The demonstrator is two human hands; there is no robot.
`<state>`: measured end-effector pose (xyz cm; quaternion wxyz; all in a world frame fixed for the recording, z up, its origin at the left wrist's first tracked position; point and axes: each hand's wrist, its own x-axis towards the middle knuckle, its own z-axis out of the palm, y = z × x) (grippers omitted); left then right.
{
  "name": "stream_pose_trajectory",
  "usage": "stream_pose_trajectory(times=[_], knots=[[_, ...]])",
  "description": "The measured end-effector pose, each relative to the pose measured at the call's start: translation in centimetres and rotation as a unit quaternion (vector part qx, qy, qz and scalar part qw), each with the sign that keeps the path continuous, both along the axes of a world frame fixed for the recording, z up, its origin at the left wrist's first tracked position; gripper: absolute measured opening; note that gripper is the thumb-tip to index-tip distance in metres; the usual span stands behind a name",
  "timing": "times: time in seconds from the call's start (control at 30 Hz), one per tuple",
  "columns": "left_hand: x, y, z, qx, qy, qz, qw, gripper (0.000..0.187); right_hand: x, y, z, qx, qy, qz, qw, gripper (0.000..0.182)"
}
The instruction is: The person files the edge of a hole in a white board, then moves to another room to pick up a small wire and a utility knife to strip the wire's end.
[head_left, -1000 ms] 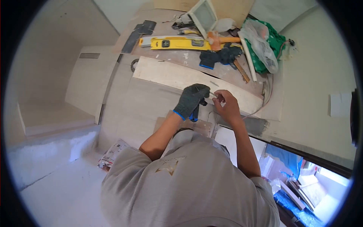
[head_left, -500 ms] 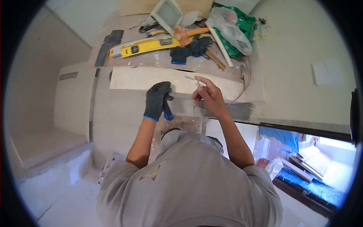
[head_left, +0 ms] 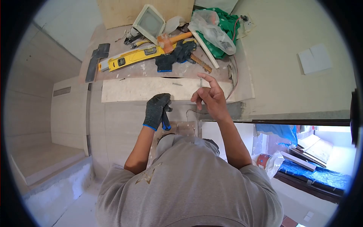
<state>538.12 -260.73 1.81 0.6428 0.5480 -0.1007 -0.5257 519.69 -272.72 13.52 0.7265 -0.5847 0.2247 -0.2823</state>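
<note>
My left hand (head_left: 158,108) wears a dark knit glove with a blue cuff. Its fingers are closed round a tool with a black and blue handle (head_left: 165,122); the tool's other end is hidden by the glove. My bare right hand (head_left: 211,98) pinches a thin grey pin-like piece (head_left: 200,81) between thumb and fingers, held upright over a pale wooden board (head_left: 132,89). A similar small grey piece (head_left: 177,84) lies on the board, left of the right hand.
Behind the board lie a yellow spirit level (head_left: 132,56), an orange-headed tool (head_left: 165,42), a dark glove (head_left: 165,62), a white strip (head_left: 206,49) and a framed lamp (head_left: 149,24). Plastic bags (head_left: 217,32) sit at the back right. A thin cable (head_left: 236,81) runs down the right side.
The view has shifted, so the board and tools appear lower and further left. My right hand has turned the grey piece more upright; my left hand keeps its grip.
</note>
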Motion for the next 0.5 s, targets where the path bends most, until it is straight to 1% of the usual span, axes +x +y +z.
stream_pose_trajectory(times=[0.2,0.3,0.4,0.5], knots=[[-0.1,-1.0,-0.2,-0.012,-0.003,-0.016,1.0,0.026,-0.5,-0.4,0.7,-0.011,0.025,-0.03,0.999,0.049],[-0.1,-1.4,-0.1,-0.009,-0.007,-0.02,1.0,0.025,-1.0,-0.7,0.9,-0.003,0.031,-0.03,0.999,0.045],[-0.1,-1.8,-0.3,-0.01,-0.006,-0.029,0.999,0.025,-1.4,-1.0,0.7,0.009,-0.012,-0.024,1.0,0.041],[-0.3,-2.2,-0.4,-0.009,-0.004,-0.037,0.999,0.025,-1.5,-1.3,0.7,0.022,-0.021,-0.018,0.999,0.038]])
